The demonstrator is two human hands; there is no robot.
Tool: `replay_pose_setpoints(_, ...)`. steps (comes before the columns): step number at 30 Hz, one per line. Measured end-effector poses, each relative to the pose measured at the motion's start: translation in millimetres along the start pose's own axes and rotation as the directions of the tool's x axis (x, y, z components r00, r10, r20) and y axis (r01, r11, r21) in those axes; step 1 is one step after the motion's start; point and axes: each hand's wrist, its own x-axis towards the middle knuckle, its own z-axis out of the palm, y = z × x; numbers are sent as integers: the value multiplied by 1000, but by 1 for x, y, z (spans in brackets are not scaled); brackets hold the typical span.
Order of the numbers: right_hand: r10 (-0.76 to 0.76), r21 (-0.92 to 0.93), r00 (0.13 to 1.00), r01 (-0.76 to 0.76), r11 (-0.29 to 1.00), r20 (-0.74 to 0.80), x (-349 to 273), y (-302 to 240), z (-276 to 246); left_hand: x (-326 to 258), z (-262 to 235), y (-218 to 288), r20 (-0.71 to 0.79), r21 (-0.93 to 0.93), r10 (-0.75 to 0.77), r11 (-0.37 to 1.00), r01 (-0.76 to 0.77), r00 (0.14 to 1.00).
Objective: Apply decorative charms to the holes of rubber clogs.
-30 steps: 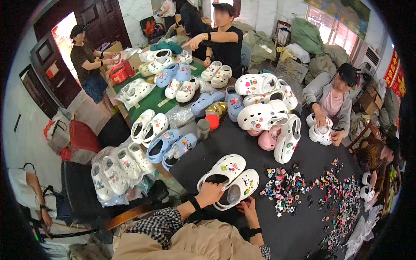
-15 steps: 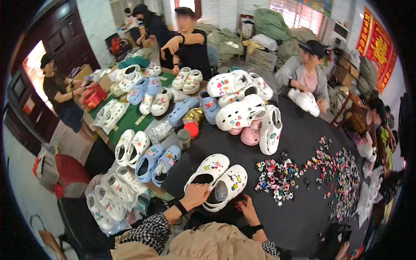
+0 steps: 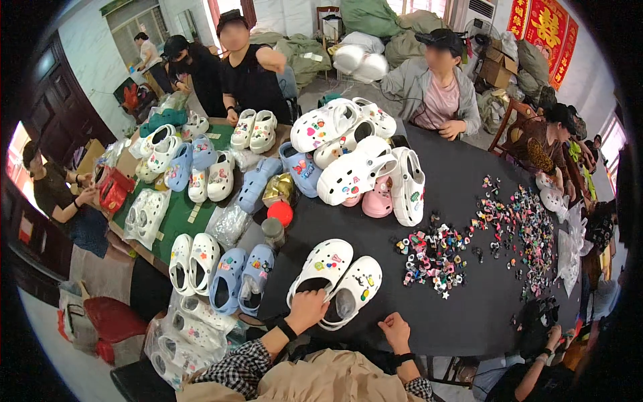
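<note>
In front of me a pair of white clogs stands on the black tabletop: a left clog [image 3: 323,261] and a right clog [image 3: 360,281], both dotted with small coloured charms. Clear plastic stuffing [image 3: 345,303] shows inside the right one. My left hand [image 3: 308,309] grips the left clog at its heel opening, its fingertips hidden inside. Just right of the pair, near the table's front edge, my right hand [image 3: 395,333] is apart from the clogs with its fingers curled together. Whatever those fingers may hold is too small to see.
Loose shoe charms [image 3: 435,258] lie in piles to the right. White and pink clogs [image 3: 365,181] are stacked beyond the pair. Blue clogs [image 3: 241,278], a lidded jar [image 3: 273,231] and bagged clogs [image 3: 187,335] stand left. Several co-workers surround the tables, including a grey-sleeved person [image 3: 435,94].
My right hand has drawn away from the clogs and its fingers have curled. Across the table, the grey-sleeved person has swung white shoes toward the left; the person in black has lowered a pointing arm.
</note>
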Motion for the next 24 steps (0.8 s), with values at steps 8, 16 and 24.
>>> replay_pose_setpoints(8, 80, -49, 986, -73, 996, 145, 9, 4, -3, 1, 1, 0, 22, 76, -102, 992, 101, 995)
replay_pose_setpoints(16, -136, 193, 977, 103, 976, 167, 27, 12, -3, 2, -14, 16, -106, 31, -45, 998, 48, 993)
replay_pose_setpoints(24, -78, 311, 950, -22, 950, 303, 31, 33, 3, -98, -43, 40, -114, -121, -406, 912, 393, 907)
